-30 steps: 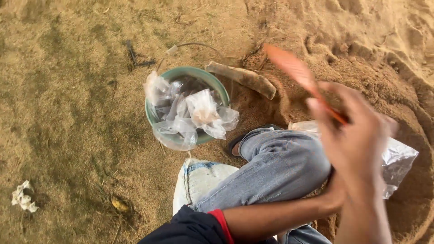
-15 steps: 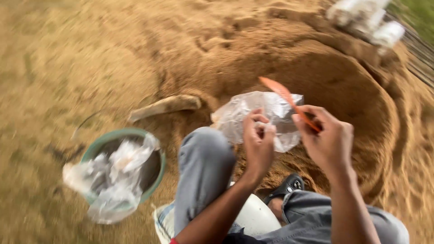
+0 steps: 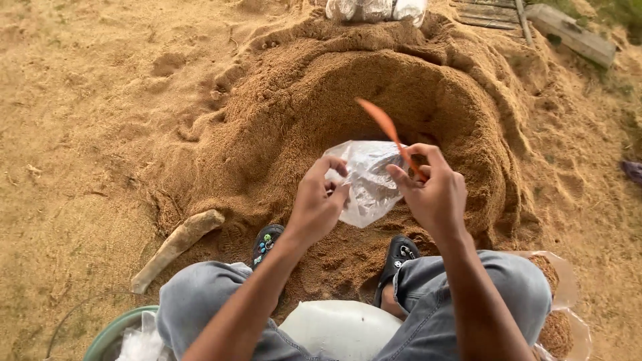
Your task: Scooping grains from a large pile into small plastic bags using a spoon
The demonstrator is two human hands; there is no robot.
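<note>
A clear plastic bag (image 3: 368,182) is pinched at its rim between the fingers (image 3: 336,194) of the left hand (image 3: 315,207) and those of the right hand (image 3: 435,190), so that it is held up between the two hands, above the sand. An orange spoon-like scoop (image 3: 382,124) is also gripped in the right hand, its blade slanting up and to the left over the bag. Behind the bag a hollowed mound of brown sand (image 3: 428,87) is seen, curved round like a wall. Below the hands, two dark sandals (image 3: 267,242) are planted at the foot of the mound, with grey trouser knees on either side. A white sack (image 3: 338,327) lies between the legs. To the left a pale stick (image 3: 175,246) rests on the sandy ground, and a green bucket's rim (image 3: 110,334) is cut by the lower edge. Filled bags (image 3: 558,314) sit by the right knee.
</note>
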